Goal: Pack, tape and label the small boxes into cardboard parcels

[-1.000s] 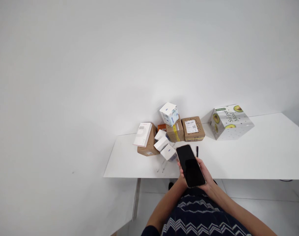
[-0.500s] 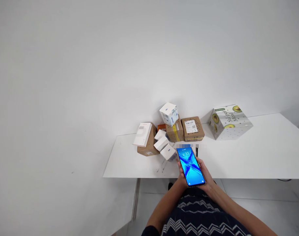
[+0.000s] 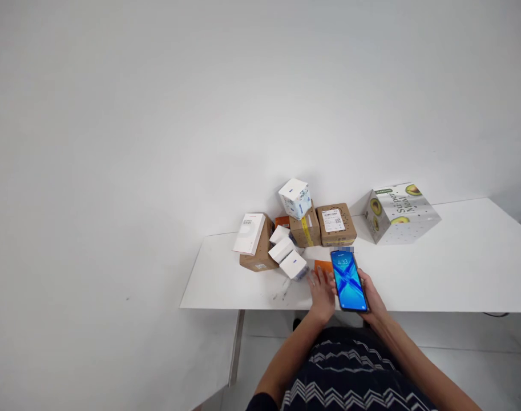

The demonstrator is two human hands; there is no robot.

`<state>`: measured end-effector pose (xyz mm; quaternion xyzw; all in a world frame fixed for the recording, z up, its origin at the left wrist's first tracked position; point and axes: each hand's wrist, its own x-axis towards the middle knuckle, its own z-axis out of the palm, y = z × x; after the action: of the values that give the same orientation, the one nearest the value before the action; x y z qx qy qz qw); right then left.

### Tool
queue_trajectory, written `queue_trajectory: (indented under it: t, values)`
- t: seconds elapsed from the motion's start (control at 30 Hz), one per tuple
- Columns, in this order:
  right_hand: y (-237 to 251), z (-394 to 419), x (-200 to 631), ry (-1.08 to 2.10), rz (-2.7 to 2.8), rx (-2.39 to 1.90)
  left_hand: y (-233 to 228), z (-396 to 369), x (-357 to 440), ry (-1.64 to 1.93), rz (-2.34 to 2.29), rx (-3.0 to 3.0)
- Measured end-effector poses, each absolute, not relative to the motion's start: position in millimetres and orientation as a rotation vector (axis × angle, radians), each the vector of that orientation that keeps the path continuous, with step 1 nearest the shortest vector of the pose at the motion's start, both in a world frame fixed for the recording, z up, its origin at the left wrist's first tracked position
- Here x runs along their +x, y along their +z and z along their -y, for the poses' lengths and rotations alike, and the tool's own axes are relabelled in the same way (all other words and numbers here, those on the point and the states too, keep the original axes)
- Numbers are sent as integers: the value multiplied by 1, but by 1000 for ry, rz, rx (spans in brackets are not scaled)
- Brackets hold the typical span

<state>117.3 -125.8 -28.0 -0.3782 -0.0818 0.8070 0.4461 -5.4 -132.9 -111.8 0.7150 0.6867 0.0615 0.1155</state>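
My right hand (image 3: 370, 292) grips a smartphone (image 3: 349, 282) along its right side, its lit blue screen facing up and showing 4:33. Just left of the phone, my left hand (image 3: 322, 291) has its fingers spread, palm down. Its fingertips reach the near edge of a flat orange item (image 3: 322, 265) on the table; I cannot tell whether they press on it. Part of that item is hidden behind the phone. Close by on the left lie several small white boxes (image 3: 293, 265).
The white table (image 3: 414, 279) stands against a wall. Along its back are a brown carton (image 3: 260, 261) with a white power bank box (image 3: 249, 233) on it, a taped brown carton (image 3: 305, 229) under a white patterned box (image 3: 295, 198), a labelled carton (image 3: 337, 225) and an avocado-printed box (image 3: 403, 214).
My left hand has come off the smartphone and moved to the orange item, which is now visible. The phone, now held by my right hand alone, has shifted right.
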Motion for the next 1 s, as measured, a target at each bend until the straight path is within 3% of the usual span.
queue_trajectory:
  t: [0.23,0.43,0.6,0.7,0.87,1.0]
  values:
    - [-117,114,177,1023,1293,-2111,-96,124,-8,-93,-2045,2275]
    - [-154,128,189,463,1821,-2401,-79,116,-6,-59,-2060,2199]
    - [-163,129,188,391,1798,-2408,-80,114,-6,9,-2109,2039]
    - [-156,124,184,507,1816,-2380,-84,113,-8,64,-2111,1911]
    - [-128,122,152,970,1941,-1832,-72,117,-8,163,-2053,1895]
    - [-107,127,128,1040,1886,-1532,-48,124,-5,279,-1980,1857]
